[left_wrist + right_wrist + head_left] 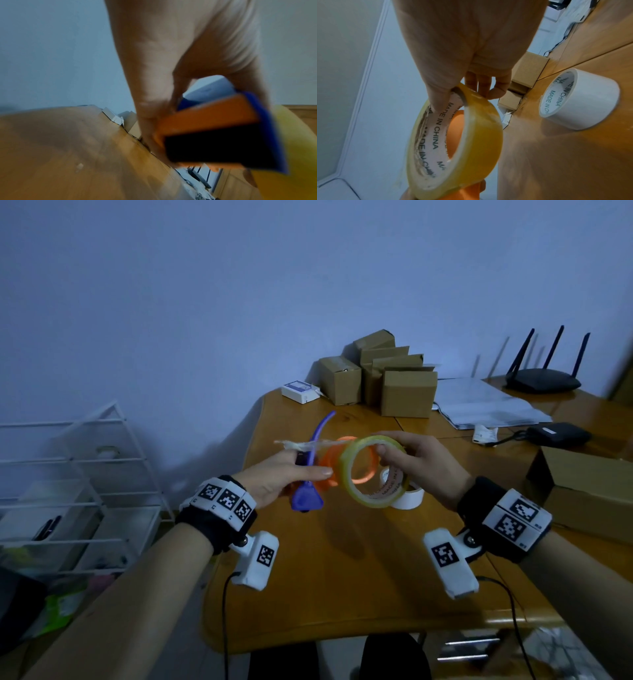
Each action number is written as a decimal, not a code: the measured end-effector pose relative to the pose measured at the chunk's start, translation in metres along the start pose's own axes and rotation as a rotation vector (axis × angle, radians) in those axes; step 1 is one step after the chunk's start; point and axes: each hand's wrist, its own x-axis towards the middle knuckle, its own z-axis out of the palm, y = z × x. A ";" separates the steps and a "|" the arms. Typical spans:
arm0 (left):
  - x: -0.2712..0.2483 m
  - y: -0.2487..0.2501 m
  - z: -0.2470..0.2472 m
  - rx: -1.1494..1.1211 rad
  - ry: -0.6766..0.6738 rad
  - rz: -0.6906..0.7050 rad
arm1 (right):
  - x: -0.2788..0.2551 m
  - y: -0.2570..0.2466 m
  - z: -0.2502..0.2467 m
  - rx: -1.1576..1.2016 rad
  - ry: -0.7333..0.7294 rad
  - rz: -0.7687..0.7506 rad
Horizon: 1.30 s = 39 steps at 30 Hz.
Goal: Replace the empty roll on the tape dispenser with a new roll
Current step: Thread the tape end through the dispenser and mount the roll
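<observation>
Our right hand point(423, 465) pinches the new roll point(375, 470) of yellowish clear tape at its top edge, thumb inside the core and fingers point(485, 86) curled over the outer face, holding it upright above the wooden table point(342, 577). Just to the left of it, our left hand point(286, 475) grips the tape dispenser point(320, 470), fingers wrapped round its blue handle, with the orange hub facing the roll's opening; through that opening we see the hub, but we cannot tell whether the two touch. A crumpled strip of tape point(308, 444) stretches from the top of the roll across above our left fingers. Just below and beyond our right hand, the empty roll point(578, 99), a white core printed MADE IN CHINA, lies on the table. Farther beyond both hands stand cardboard boxes point(380, 378).
</observation>
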 end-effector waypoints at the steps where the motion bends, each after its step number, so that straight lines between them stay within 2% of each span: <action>1: -0.002 -0.001 -0.001 -0.047 -0.036 -0.006 | -0.001 0.001 0.000 0.008 -0.007 -0.007; 4: -0.004 -0.007 -0.006 -0.142 -0.107 -0.011 | -0.002 0.002 -0.002 0.043 -0.037 -0.014; 11: -0.006 -0.004 -0.006 -0.115 0.014 0.085 | 0.000 0.005 -0.004 0.058 -0.027 -0.023; 20: -0.003 -0.006 -0.009 -0.105 0.030 0.014 | 0.008 -0.001 -0.010 0.029 -0.025 -0.059; 25: -0.002 -0.005 -0.009 0.019 0.012 0.004 | 0.014 -0.001 -0.010 -0.068 -0.079 -0.071; 39: -0.002 -0.006 -0.009 -0.021 -0.060 0.006 | 0.019 -0.004 0.000 -0.024 -0.176 0.044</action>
